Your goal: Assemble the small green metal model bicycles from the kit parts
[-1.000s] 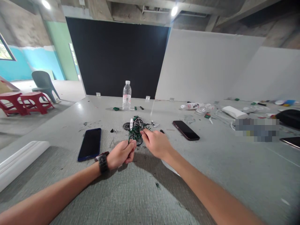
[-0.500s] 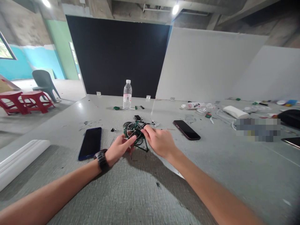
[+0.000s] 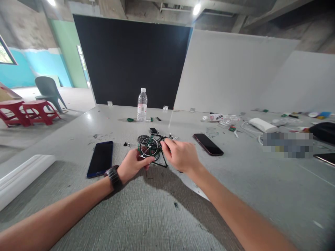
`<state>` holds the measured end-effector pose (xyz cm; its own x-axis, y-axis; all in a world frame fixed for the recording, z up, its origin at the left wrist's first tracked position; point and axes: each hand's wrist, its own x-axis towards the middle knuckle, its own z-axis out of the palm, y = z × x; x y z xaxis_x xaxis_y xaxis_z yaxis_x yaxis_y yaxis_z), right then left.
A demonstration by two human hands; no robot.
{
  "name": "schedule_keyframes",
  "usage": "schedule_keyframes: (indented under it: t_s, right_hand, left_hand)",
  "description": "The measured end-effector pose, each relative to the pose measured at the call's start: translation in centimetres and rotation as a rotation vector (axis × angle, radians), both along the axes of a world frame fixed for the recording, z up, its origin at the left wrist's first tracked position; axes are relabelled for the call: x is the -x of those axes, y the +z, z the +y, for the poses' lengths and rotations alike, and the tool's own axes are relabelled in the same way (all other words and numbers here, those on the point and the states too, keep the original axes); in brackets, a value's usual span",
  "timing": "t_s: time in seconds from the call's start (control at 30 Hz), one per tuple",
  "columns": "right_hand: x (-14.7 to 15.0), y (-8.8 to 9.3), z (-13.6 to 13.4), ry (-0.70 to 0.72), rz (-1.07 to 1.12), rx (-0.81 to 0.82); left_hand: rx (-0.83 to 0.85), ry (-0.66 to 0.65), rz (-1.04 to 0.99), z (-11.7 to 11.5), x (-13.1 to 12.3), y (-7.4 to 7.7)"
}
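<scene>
A small dark-green model bicycle (image 3: pixel 149 145) with silver-spoked wheels is tilted just above the table, between my two hands. My left hand (image 3: pixel 133 162) grips its lower left side, thumb across the bottom of the near wheel and the other fingers partly hidden behind. At the right side of the bike, my right hand (image 3: pixel 180 153) is closed, thumb and forefinger pinched on its dark frame; what exactly lies between the fingertips is hidden. Behind the bike lies a small black block-shaped part (image 3: pixel 153 130). Tiny silver parts (image 3: pixel 171 136) and a little black piece (image 3: pixel 125 144) lie close by.
A blue-edged phone (image 3: pixel 101 159) lies left of my hands, a dark phone (image 3: pixel 208 144) to the right. A water bottle (image 3: pixel 142 106) stands behind. A white roll (image 3: pixel 24 177) lies at far left. Plastic wrapping (image 3: pixel 229 120) and a white device with a cable (image 3: pixel 263 125) lie farther right.
My right hand has shifted slightly right and its fingers have moved off the near wheel. My left thumb has slid lower on that wheel, and more of the wheel shows.
</scene>
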<state>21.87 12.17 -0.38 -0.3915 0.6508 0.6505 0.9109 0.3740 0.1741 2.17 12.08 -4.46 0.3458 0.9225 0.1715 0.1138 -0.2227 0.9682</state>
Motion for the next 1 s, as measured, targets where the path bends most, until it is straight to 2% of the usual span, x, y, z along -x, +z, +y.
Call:
schedule_keyframes:
  t_s: [0.2, 0.37, 0.57, 0.73, 0.83, 1.0]
  right_hand:
    - [0.1, -0.3, 0.2, -0.024, 0.049, 0.096]
    - [0.3, -0.5, 0.3, -0.051, 0.151, 0.261]
    - [1.0, -0.9, -0.2, -0.008, 0.127, 0.358]
    - [1.7, -0.4, -0.9, 0.117, 0.081, 0.395]
    - [0.6, 0.6, -0.4, 0.127, 0.133, 0.383]
    - [-3.8, 1.4, 2.3, -0.075, 0.157, 0.355]
  left_hand:
    - [0.008, 0.008, -0.05, 0.1, 0.0, -0.1]
    - [0.013, 0.064, -0.041, 0.1, 0.0, -0.1]
    - [-0.015, 0.091, -0.011, 0.2, 0.1, -0.2]
    - [-0.056, 0.073, -0.027, 0.4, 0.2, -0.2]
    - [-0.019, 0.092, -0.058, 0.3, 0.1, -0.2]
    - [0.085, 0.119, -0.063, 0.1, 0.1, -0.4]
